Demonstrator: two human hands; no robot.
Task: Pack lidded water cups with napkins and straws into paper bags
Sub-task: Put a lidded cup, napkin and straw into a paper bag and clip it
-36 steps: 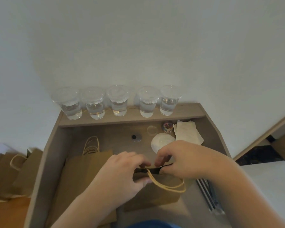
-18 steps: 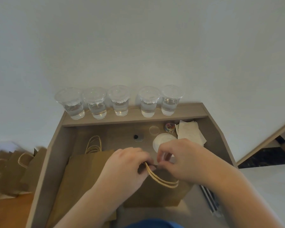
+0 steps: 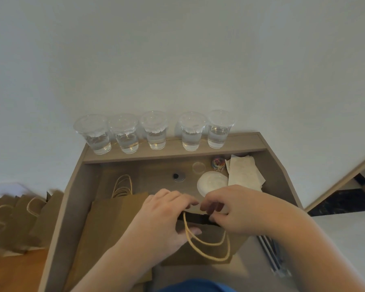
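Pinching the bag (image 3: 211, 250) rim with my left hand (image 3: 162, 218) and right hand (image 3: 238, 209), I judge an even outward pull best, squaring its mouth for a cup (image 3: 191, 131).

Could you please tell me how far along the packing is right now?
Done: five cups stand lidded on the ledge. In hand: left hand and right hand pinch open the mouth of one paper bag. Left: every cup, the napkins and the straws lie outside it.
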